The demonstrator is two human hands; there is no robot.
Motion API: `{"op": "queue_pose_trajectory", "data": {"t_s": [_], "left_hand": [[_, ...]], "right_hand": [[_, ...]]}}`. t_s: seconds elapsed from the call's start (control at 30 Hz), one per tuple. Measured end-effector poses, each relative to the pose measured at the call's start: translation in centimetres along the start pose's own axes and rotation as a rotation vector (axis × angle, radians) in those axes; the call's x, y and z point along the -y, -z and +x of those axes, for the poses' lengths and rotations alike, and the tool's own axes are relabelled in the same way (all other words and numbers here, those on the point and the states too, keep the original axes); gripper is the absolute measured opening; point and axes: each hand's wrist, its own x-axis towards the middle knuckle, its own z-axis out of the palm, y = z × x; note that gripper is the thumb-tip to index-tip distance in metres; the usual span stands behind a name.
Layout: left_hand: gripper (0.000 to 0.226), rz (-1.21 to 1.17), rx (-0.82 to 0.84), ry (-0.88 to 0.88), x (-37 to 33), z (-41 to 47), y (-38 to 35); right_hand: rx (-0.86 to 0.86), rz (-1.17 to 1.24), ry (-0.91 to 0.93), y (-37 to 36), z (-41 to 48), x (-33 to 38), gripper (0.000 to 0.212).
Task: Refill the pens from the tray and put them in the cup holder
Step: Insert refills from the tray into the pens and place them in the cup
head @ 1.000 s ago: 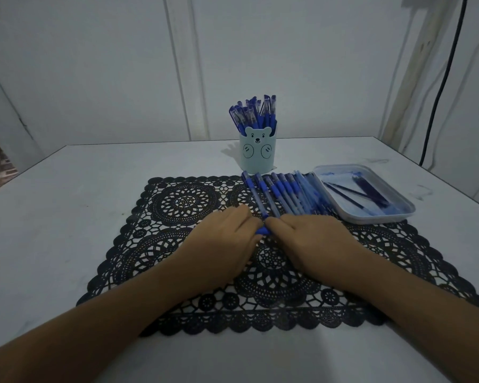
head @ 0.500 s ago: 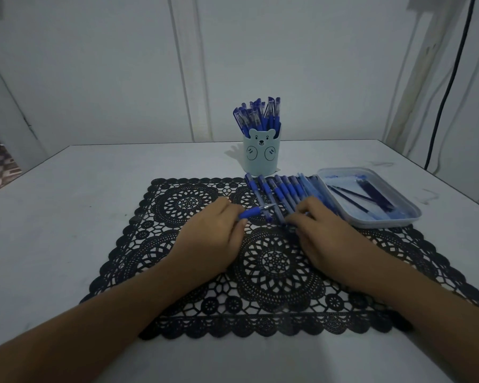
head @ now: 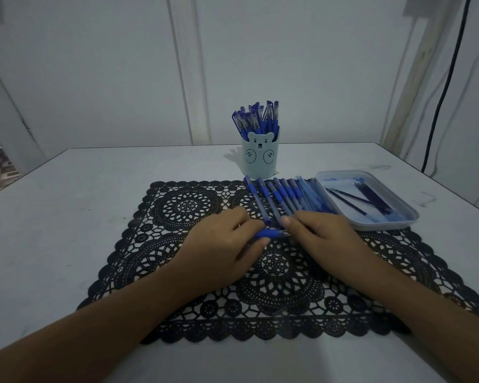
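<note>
Obstacles I log:
- Pale blue bear-faced cup holder (head: 260,158) at the far middle of the white bench (head: 67,217), crammed with upright blue capped pens (head: 256,120).
- Row of blue pens lying side by side (head: 285,194) on the black lace mat (head: 177,205), just before the cup.
- Shallow pale plastic tray (head: 385,225), just beside the row on the right.
- The left hand (head: 221,244) and right hand (head: 318,233) meet at the row's near end, with one blue pen (head: 268,233) crosswise between them.

Free room I log:
- The whole left of the bench and mat.
- The bench behind the tray, right of the cup.
</note>
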Motion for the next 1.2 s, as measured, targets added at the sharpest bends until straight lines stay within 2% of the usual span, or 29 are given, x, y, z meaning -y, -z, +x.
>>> {"op": "queue_pose_trajectory", "data": {"t_s": [0.17,0.3,0.33,0.43,0.5,0.6,0.63,0.77,0.87,0.97,1.17,1.2], "left_hand": [[0.032,0.030,-0.010,-0.005,-0.2,0.0,0.4],[0.038,-0.018,-0.031,0.037,-0.2,-0.1,0.4],[0.038,-0.018,-0.035,0.042,-0.2,-0.1,0.3],[0.037,-0.010,-0.035,0.039,-0.3,0.0,0.4],[0.035,0.006,-0.030,0.036,-0.3,0.1,0.3],[0.035,-0.003,-0.031,0.056,-0.1,0.0,0.1],[0.035,-0.011,-0.030,0.064,-0.1,0.0,0.1],[0.034,0.006,-0.019,0.052,-0.2,0.1,0.1],[0.034,-0.003,-0.014,0.063,-0.1,0.0,0.1],[0.035,-0.003,-0.006,0.066,-0.1,0.0,0.0],[0.035,0.010,0.020,0.078,-0.2,0.2,0.2],[0.035,0.001,0.017,0.083,-0.2,0.2,0.2]], "right_hand": [[0.000,-0.030,0.101,0.1,-0.3,0.0,0.024],[0.029,0.014,0.102,0.1,-0.5,0.3,0.011],[0.030,0.015,0.094,0.1,-0.6,0.3,0.012],[0.040,-0.038,0.087,0.0,-0.6,0.3,0.043],[0.054,-0.022,0.062,0.2,-0.4,0.1,0.036],[0.098,0.016,0.050,0.5,-0.3,-0.1,0.009],[0.086,0.040,0.049,0.5,-0.3,-0.1,0.007],[0.032,0.022,0.025,0.8,-0.2,0.4,0.032],[0.084,0.041,0.028,0.9,-0.1,0.2,0.008],[0.073,0.115,0.016,0.8,-0.2,0.2,0.021],[0.101,0.077,0.006,0.9,-0.1,0.3,0.012],[0.111,0.107,0.008,0.9,-0.2,0.3,0.018]]}}
